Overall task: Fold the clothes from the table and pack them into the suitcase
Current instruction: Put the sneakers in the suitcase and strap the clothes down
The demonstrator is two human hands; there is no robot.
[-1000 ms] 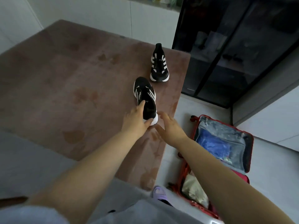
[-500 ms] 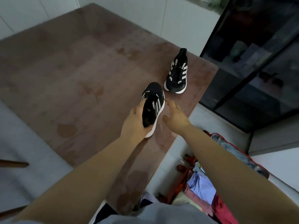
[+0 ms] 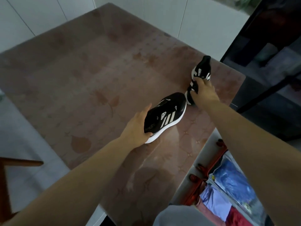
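Two black sneakers with white stripes and white soles lie on the brown table point(image 3: 84, 75). My left hand point(image 3: 137, 128) grips the heel of the near sneaker point(image 3: 167, 114), thumb under the sole. My right hand point(image 3: 203, 90) grips the far sneaker point(image 3: 202, 69) across its middle, near the table's right edge. The open red suitcase point(image 3: 210, 167) lies on the floor at the lower right, with blue and red clothes in clear bags point(image 3: 231, 180) inside. My right forearm covers part of it.
A dark glass-fronted cabinet point(image 3: 268, 62) stands beyond the table's right edge. White wall panels run behind the table. A wooden chair part point(image 3: 19, 163) shows at the lower left. Pale floor lies to the left of the table.
My right hand has reached forward from beside the near sneaker and taken hold of the far sneaker. My left hand keeps its grip on the near sneaker's heel. The view has shifted closer.
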